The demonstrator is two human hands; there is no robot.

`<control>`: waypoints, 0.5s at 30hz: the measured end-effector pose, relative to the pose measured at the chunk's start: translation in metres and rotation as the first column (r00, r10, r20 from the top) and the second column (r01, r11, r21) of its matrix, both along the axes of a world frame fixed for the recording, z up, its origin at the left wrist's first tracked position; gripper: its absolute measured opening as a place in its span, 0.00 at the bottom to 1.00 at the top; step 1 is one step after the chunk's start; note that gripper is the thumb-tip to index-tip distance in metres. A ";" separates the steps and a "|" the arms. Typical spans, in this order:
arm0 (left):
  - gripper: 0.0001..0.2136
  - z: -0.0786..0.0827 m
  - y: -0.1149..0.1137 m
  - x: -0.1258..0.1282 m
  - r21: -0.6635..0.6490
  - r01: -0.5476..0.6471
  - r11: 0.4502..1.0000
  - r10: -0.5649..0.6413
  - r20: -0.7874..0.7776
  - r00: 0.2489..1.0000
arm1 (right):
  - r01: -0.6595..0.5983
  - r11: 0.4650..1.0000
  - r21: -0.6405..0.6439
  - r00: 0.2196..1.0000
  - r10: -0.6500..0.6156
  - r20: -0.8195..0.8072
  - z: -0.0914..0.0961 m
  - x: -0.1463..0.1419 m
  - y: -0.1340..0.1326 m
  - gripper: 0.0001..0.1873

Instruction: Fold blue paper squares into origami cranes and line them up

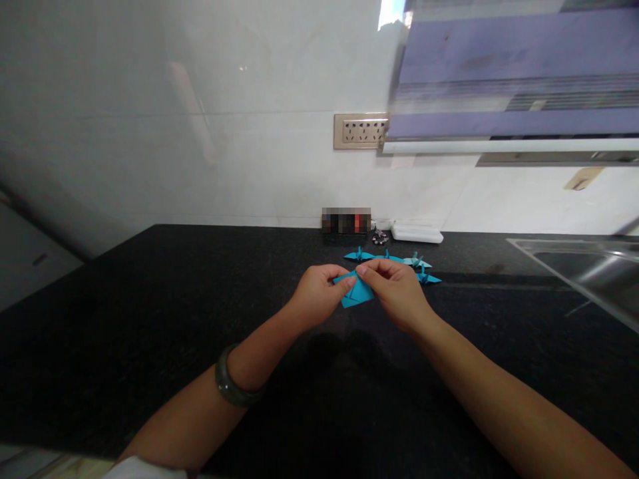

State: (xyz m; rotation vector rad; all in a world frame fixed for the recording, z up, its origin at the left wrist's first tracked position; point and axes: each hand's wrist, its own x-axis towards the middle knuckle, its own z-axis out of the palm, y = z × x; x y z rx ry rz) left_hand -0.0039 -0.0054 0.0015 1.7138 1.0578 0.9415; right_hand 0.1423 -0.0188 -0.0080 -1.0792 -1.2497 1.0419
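Blue paper [358, 294]: your left fingers [344, 286] grip its left side, right fingers [370, 274] its top; paper cranes [358, 255] beyond it.

Paper piece [360, 294] before the cranes [359, 255], left of the sink [599, 269].

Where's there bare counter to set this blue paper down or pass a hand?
The widest bare patch of counter lies left of the left hand, reaching back to the wall. Another lies between the right hand and the sink. Crowded: beyond the hands, blue folded figures, then a dark item and white case.
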 end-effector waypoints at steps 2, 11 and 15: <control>0.11 0.001 0.000 0.001 -0.058 0.013 0.998 -0.011 0.023 1.000 | 0.025 1.000 -0.004 1.000 -0.025 -0.011 -0.001 0.001 0.001 0.12; 0.11 -0.002 0.002 -0.002 -0.124 0.039 0.991 -0.039 0.001 0.999 | 0.055 0.998 -0.029 0.997 -0.057 -0.059 0.000 0.000 0.001 0.12; 0.11 0.000 0.001 -0.002 -0.129 0.036 0.991 -0.037 -0.007 0.999 | 0.050 0.998 -0.030 0.997 -0.051 -0.060 -0.001 0.001 0.002 0.12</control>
